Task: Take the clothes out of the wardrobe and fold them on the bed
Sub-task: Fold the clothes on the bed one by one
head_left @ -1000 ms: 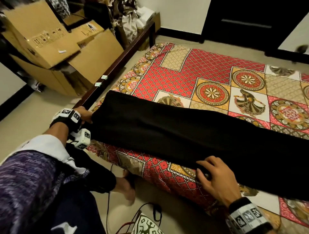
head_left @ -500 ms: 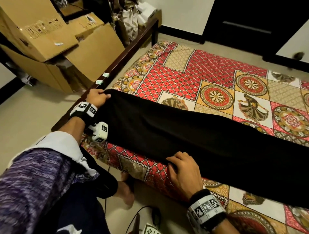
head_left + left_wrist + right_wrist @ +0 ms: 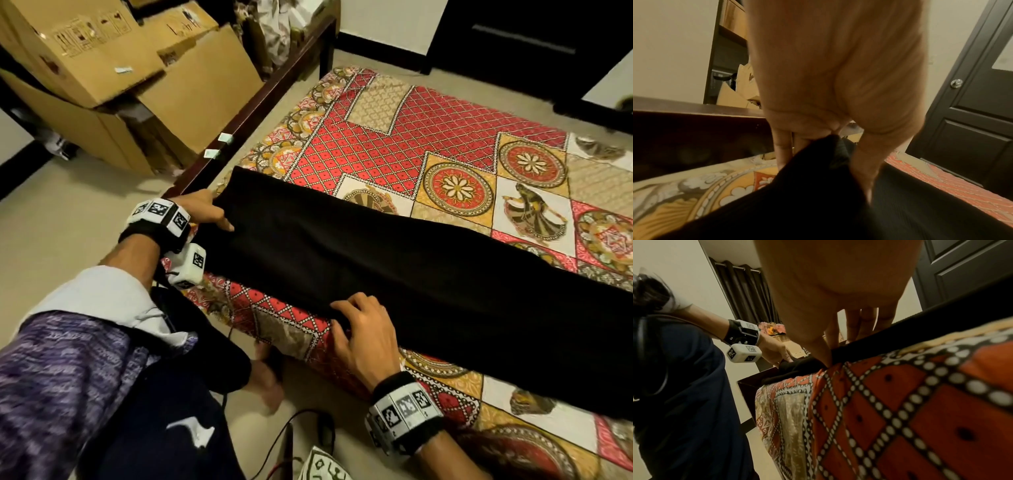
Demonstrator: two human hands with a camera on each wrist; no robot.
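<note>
Currently laid flat as a long band across the near part of the bed (image 3: 404,113): black garment (image 3: 394,270), resting on the red-and-yellow patterned bedsheet (image 3: 445,192) and running from the left end of the mattress toward the right edge of the head view. Left hand (image 3: 202,212) at the garment's left end, pinching a fold of the black fabric between thumb and fingers, as confirmed in the left wrist view (image 3: 828,91). Right hand (image 3: 363,332) at the garment's near edge, fingers curled over the hem and thumb tucked beneath it against the mattress side; grip on the fabric edge confirmed in the right wrist view (image 3: 830,308). Beyond the dark wooden bed frame (image 3: 253,106), to the left: stacked cardboard boxes (image 3: 113,58) on the floor. Dark panelled door (image 3: 972,105) behind the bed.
</note>
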